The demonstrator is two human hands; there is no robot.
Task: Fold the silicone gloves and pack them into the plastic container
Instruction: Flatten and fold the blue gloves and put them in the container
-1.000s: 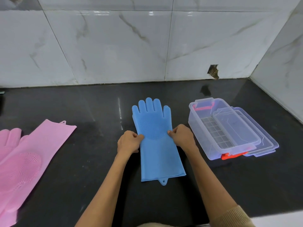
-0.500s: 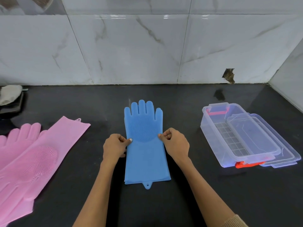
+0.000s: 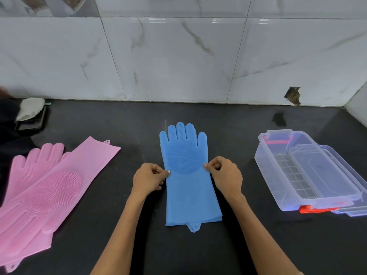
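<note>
We pinch the blue glove [image 3: 188, 175] at mid-length, left hand [image 3: 149, 179] and right hand [image 3: 226, 175] clamped on opposite edges, its length running straight away from us.

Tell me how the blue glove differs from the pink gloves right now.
The blue glove lies flat and straight at the centre of the counter, fingers toward the wall; the pink gloves lie slanted at the left, one overlapping the other. The left hand and right hand pinch the blue glove's side edges; nothing touches the pink gloves. Both have a round bristle patch on the palm and a hanging tab at the cuff.
</note>
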